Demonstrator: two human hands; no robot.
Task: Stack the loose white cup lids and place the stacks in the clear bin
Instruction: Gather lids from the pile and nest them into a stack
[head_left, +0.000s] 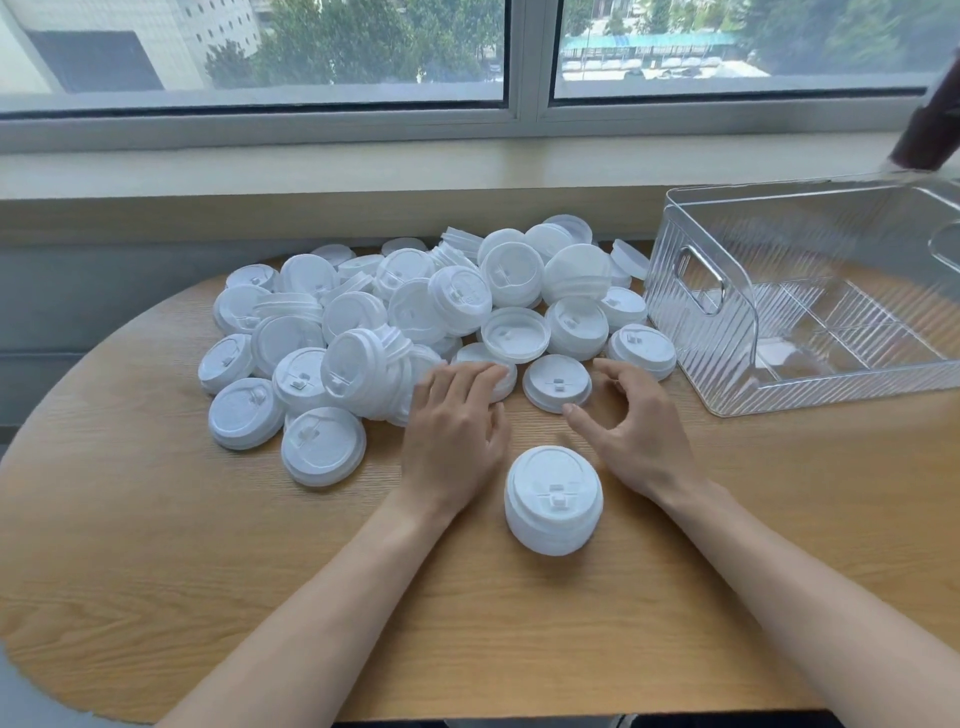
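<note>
White plastic lids lie in a loose heap across the far middle of your wooden bench, some dome up, some flipped rim up, a few already nested in short leaning runs. The heap spreads from the left side of the bench almost to the clear bin, which stands at the right, just beside the outermost lids. You can see through its ribbed walls to dividers on its floor; no lids show inside it.

Your left hand lies palm down with the fingers stretched forward and relaxed. Its fingertips rest on a lid at the near edge of the heap, gripping nothing.

Your right hand is held on edge, with the thumb and fingers curved into a wide C. It holds nothing. The fingertips hover just to the right of a single lid that sits dome up between your two hands, and the thumb points toward that lid's near rim. Whether any finger touches it, you cannot tell from this view.

Nearer to you, between your wrists, a short stack of lids stands upright on the bench, apart from the heap and touched by neither hand.

Behind the bench runs a pale window sill, with glass above it looking out on trees and buildings. A dark, blurred object leans at the far right above the bin; what it is cannot be made out.
</note>
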